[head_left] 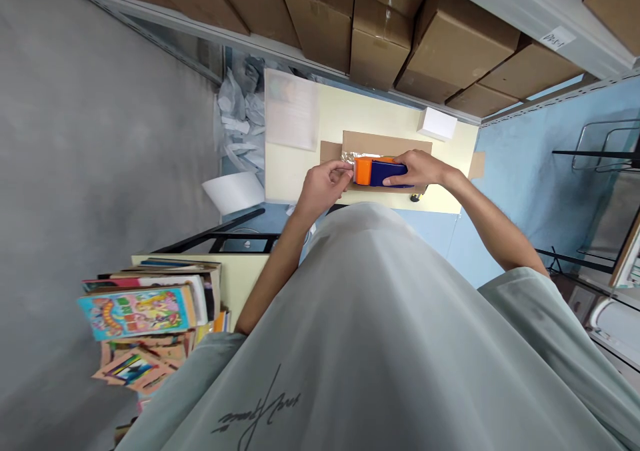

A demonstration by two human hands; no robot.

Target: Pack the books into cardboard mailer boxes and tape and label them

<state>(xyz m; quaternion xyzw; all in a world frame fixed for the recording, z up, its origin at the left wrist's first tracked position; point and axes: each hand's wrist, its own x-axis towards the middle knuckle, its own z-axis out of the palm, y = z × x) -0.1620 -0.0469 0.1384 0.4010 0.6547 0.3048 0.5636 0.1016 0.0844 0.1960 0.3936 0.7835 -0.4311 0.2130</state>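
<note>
An orange and dark blue tape dispenser (377, 171) rests on a flat cardboard parcel (385, 143) lying on a pale yellow table (340, 114). My right hand (420, 169) is wrapped over the blue body of the dispenser. My left hand (325, 185) sits at the orange end, fingers pinched on the clear shiny tape (350, 161) running along the parcel's edge. My grey shirt fills the lower part of the view and hides the near edge of the table.
A small white box (437, 123) and a clear-sleeved sheet (291, 109) lie on the table. Brown cartons (380, 37) fill the shelf behind it. A stack of colourful books (145, 311) sits at lower left; crumpled white plastic (240, 114) lies on the floor.
</note>
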